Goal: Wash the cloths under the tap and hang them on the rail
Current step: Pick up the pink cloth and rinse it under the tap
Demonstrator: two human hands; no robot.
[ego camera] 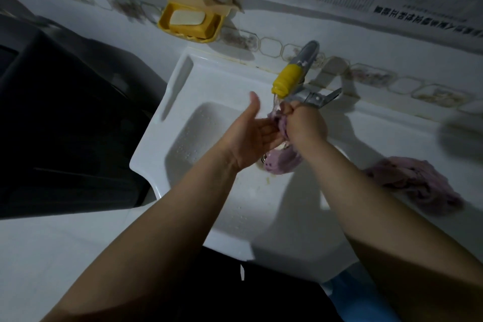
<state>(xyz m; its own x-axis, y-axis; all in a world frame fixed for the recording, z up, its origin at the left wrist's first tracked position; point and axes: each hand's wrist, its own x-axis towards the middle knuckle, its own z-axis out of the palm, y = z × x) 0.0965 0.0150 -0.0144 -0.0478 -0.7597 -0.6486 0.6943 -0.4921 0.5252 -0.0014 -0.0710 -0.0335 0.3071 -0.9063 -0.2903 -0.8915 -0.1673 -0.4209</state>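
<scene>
The right hand (304, 123) is clenched around the top of a soft lilac terry cloth (281, 161), holding the bunched end right under the thin stream from the grey metal tap with a yellow rubber spout (286, 81). The rest of the cloth hangs down into the white moulded sink (183, 102), over the drain near the middle of the basin. The left hand (252, 133) is released, palm up and thumb raised, its straight fingers touching the cloth's side without gripping it.

To rinse this well, I'd say the left hand should close on the hanging part and knead it against the right, feeding fresh sections under the water, since the stream is narrow and wets only one spot at a time. Squeezing low over the basin should keep the splash inside its walls.

The cloth looks thick, nubby and heavy with water; it will likely drip a lot and cling when lifted. The sink is smooth, glossy and beaded with droplets. A second crumpled lilac cloth (415, 183) lies on the white table at the sink's right edge, apparently waiting its turn. On the tiled wall behind the sink's far left corner, a yellow plastic soap dish (189, 22) holds a pale bar. No rail is in sight.
</scene>
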